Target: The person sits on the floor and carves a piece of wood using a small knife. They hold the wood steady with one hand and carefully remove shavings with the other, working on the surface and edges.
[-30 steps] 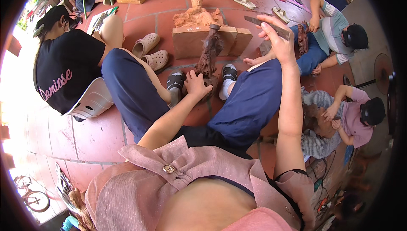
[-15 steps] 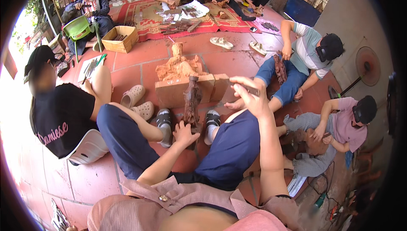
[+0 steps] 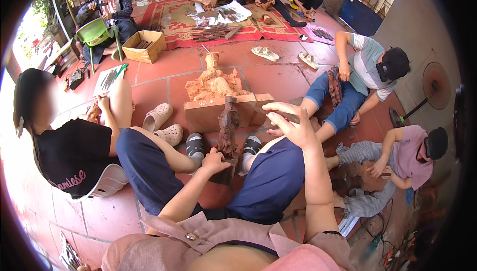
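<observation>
Between my feet stands a dark brown carved wooden figure [image 3: 228, 127], upright on a dark block base. My left hand [image 3: 214, 162] grips it low down, fingers wrapped at the left of the base. To the right and higher, my right hand [image 3: 300, 129] is raised, its thumb and fingers around a slim dark brown piece [image 3: 282, 114], whose kind I cannot make out. That piece is apart from the figure. Just beyond stands a lighter orange-brown carving [image 3: 214, 79] of a seated figure on a wooden block [image 3: 208, 111].
At left, a person in black [image 3: 74, 147] sits close by; pale clogs [image 3: 158, 117] lie between us. Two people [image 3: 370, 67] work on carvings at right, near a standing fan [image 3: 437, 84]. Beyond are a wooden box [image 3: 144, 55] and a red rug [image 3: 174, 27] with tools and several people.
The dark figure's top has shifted slightly right and down, and my left hand has moved a little with it. My right hand has come slightly lower, still with the slim piece.
</observation>
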